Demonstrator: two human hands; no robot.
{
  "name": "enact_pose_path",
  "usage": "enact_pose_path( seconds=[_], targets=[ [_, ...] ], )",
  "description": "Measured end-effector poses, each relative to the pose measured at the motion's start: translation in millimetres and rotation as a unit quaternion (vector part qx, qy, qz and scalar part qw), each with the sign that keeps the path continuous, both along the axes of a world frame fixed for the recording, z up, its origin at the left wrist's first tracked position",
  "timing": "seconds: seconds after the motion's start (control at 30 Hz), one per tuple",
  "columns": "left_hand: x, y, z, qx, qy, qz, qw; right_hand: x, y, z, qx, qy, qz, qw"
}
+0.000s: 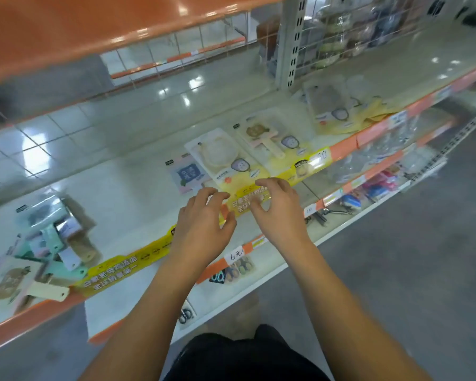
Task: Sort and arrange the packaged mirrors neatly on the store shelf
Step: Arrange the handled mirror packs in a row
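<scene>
Three packaged mirrors lie side by side on the white shelf: a small pink-backed pack, a yellow-backed round mirror pack and a pack with a brown-topped mirror. Farther right sits a loose stack of yellow packs. At the left end is a jumbled heap of mirror packs in mint, cream and brown. My left hand and my right hand hover over the shelf's front edge just below the round mirror pack, fingers loosely curled, holding nothing.
A yellow advertising strip and orange price rail run along the shelf's front edge. An orange shelf overhangs above. The lower shelf holds small items and a "6元" tag. Grey floor lies at the right.
</scene>
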State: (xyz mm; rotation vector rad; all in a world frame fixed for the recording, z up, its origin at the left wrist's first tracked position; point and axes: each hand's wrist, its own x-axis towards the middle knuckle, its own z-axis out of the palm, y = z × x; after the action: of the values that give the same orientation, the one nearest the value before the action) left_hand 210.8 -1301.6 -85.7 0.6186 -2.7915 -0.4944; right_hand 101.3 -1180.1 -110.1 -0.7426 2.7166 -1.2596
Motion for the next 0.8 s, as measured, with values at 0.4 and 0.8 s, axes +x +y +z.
enact_pose_path(
  seconds=[0.4,0.8],
  targets=[
    [-24,-16,-4,0.031,-0.009,0.016,0.999,-20,-13,-10,0.016,-0.003,0.014,1.0],
    [-51,-64,-17,0.051,0.0,0.028,0.998,-55,-67,1,0.112,0.046,0.011,0.993]
  ],
)
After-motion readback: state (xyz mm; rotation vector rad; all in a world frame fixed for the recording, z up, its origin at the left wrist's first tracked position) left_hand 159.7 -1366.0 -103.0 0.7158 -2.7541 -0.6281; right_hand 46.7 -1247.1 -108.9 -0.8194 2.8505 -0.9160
